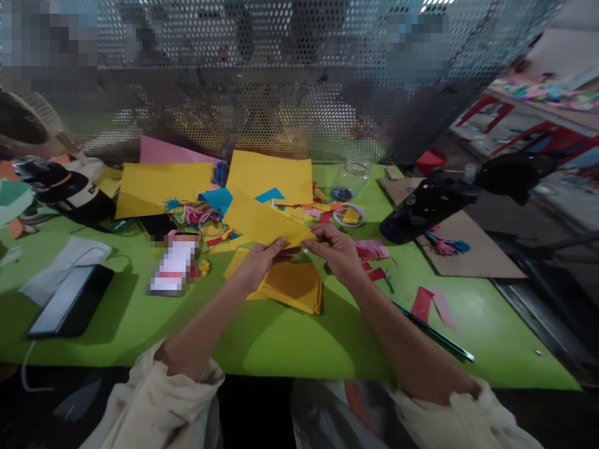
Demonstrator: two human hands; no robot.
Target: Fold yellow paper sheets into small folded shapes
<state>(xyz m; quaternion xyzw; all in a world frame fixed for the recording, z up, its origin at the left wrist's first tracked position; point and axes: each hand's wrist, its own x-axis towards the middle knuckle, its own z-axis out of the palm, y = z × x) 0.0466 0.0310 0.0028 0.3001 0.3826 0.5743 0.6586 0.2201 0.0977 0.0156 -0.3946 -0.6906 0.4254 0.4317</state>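
Observation:
A sheet of yellow paper [264,226] is held up over the table between both hands. My left hand [262,260] is closed on its near edge, thumb on top and fingers underneath. At the right corner, my right hand [336,251] pinches the same sheet between thumb and fingers. A small white spot shows by the right thumb; I cannot make out what it is. Just below the hands lies a stack of orange-yellow paper pieces [292,288]. Behind the held sheet rests a larger yellow sheet [287,171] with a blue paper piece [270,195] on it.
Paper scraps and tassels [194,215] litter the green table [187,337]. A phone [175,265], a power bank [72,300] and a black bottle [77,193] are left. Rightward are a glass jar [352,179], dark bottle [423,209], cardboard [480,246] and green pen [435,333]. Perforated metal [262,81] stands behind.

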